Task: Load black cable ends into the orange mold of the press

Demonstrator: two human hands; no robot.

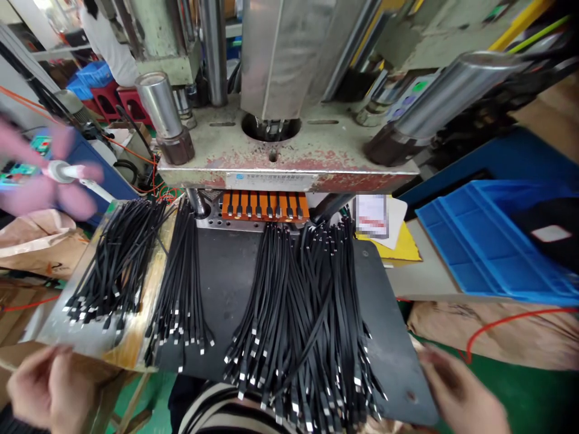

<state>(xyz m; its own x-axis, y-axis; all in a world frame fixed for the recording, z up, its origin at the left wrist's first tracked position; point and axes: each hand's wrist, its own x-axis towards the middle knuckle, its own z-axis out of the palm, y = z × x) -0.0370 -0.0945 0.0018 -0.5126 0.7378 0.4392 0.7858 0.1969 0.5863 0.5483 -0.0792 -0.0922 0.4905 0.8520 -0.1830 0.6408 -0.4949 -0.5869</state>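
Note:
My left hand [52,389] is at the lower left with curled fingers, close to a brown cardboard flap; blur hides anything inside it. At the lower right, my right hand [461,389] has its fingers bent inward by the right edge of a black board [228,271]. Whether it touches that edge or pinches something small, I cannot tell. Black flat cables with metal-tipped plugs lie on the board in a large bundle [294,301] and a narrower bundle [181,283]. Under the press, an orange mould [265,206] holds a row of several cable ends.
The press plate [289,160] stands over the mould between steel columns. More cables [122,259] lie on a side board at left. A pink fan [58,172] is farther left. At right are a blue divided tray [479,241] and a yellow card [404,244]. Another person's white sleeve [106,42] shows behind.

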